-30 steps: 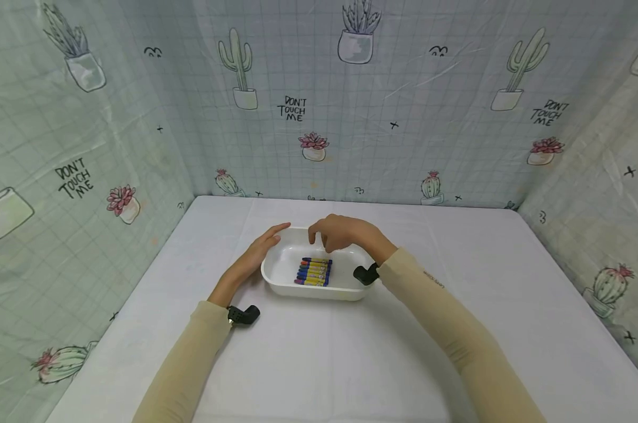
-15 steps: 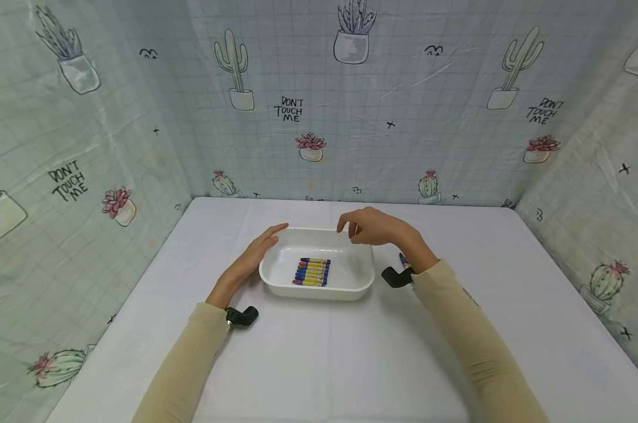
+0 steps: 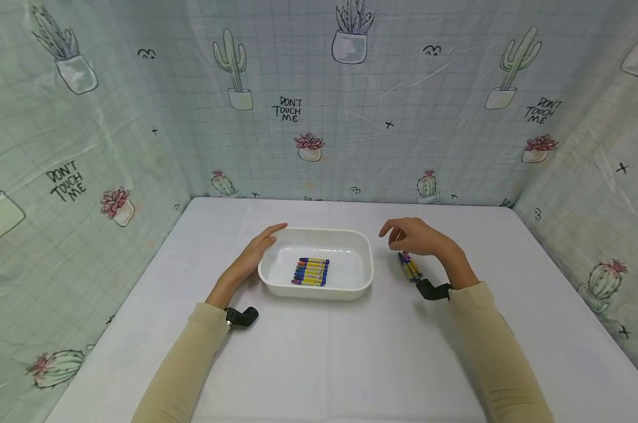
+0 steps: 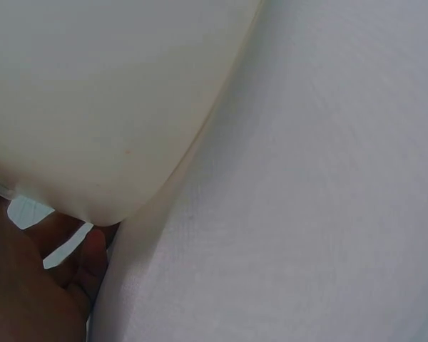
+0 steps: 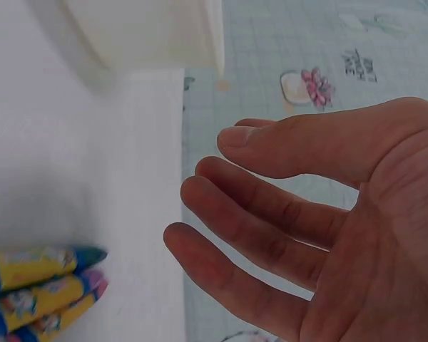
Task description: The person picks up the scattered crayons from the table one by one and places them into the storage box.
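Observation:
My left hand (image 3: 255,252) holds the left end of a white tray (image 3: 369,258), thumb at the rim and fingers along its outer side. In the left wrist view the fingers (image 4: 93,253) meet the tray's edge low on the left. Several yellow-and-blue wrapped crayons (image 3: 311,272) lie in a neat row inside the tray. My right hand (image 3: 419,236) is raised to the right of the tray, fingers loosely bent and holding nothing. Just below it a small bunch of crayons (image 3: 408,267) lies on the table; the right wrist view shows green and pink tips on these crayons (image 5: 46,285).
A white cloth covers the table (image 3: 319,358). Behind and at both sides hangs a cactus-print curtain (image 3: 351,106). Black wrist cameras sit on the left wrist (image 3: 243,316) and right wrist (image 3: 433,289).
My right hand has moved right, from over the tray to above the crayons on the table, uncovering them. My left hand and the crayons in the tray stay in place.

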`<state>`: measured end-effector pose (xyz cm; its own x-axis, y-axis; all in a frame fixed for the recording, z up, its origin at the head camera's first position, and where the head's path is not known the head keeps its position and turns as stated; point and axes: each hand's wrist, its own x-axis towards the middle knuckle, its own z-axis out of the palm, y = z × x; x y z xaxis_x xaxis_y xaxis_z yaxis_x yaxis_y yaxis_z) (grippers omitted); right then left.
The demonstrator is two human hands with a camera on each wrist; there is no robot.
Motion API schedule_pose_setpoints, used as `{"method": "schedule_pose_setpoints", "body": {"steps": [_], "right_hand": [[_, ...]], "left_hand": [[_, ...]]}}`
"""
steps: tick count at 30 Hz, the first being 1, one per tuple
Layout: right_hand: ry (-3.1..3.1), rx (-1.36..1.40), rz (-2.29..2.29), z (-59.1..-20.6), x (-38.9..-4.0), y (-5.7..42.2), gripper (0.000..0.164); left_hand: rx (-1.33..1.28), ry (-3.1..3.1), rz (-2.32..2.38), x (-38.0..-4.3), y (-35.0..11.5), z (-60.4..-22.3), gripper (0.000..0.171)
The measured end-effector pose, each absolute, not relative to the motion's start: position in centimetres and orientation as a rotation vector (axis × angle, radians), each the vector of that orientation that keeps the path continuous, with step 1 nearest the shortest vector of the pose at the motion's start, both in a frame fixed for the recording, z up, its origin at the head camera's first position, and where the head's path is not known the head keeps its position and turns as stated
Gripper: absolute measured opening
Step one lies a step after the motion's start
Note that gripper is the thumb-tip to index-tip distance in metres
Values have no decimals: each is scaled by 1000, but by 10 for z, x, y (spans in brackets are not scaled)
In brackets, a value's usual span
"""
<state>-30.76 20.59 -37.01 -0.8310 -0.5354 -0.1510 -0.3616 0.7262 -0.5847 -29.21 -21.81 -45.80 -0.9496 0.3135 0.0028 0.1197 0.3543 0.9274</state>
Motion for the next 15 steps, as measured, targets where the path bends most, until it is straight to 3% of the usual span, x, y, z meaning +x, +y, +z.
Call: {"method": "schedule_pose_setpoints", "body": {"steps": [15], "right_hand": [[2517, -446, -837, -397, -306, 251, 38]], "left_hand": [[377, 2425, 1706, -293, -215, -457, 48]]}}
